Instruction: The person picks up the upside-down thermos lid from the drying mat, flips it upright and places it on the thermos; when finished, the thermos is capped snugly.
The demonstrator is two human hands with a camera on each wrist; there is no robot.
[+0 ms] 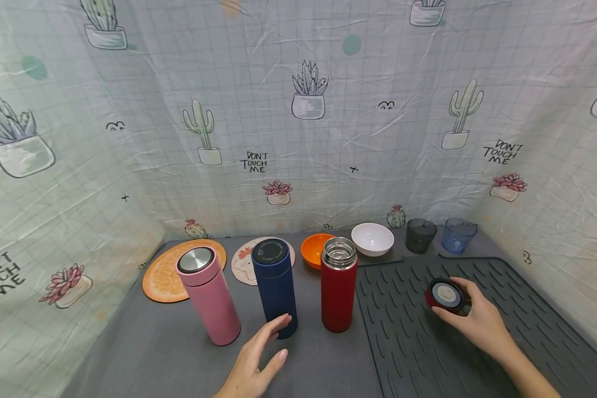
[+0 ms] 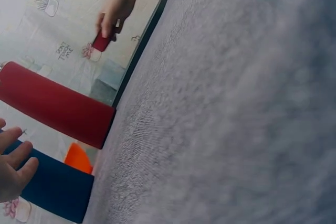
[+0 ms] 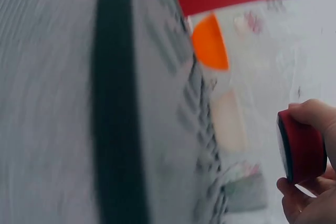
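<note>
red bottle [image 1: 337, 301] stands uncapped on tabletop [image 1: 139, 348], just beside left edge of mat [image 1: 408, 348]. right hand [image 1: 482, 320] grips red lid [image 1: 445, 294] above mat. left hand [image 1: 256, 359] holds nothing, fingers loosely apart near blue bottle [image 1: 277, 290]; contact unclear. uncapping looks done; next move probably calls for lowering lid gently, then loosening fingers.

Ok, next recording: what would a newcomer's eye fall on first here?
Probably the tall red cylindrical flask, standing uncapped near the middle with its shiny metal mouth showing. Next, the round red-and-black lid held in the right hand above the dark ribbed mat on the right. Then the navy blue cylindrical flask and the pink cylindrical flask, both capped, standing to the red one's left.
</note>
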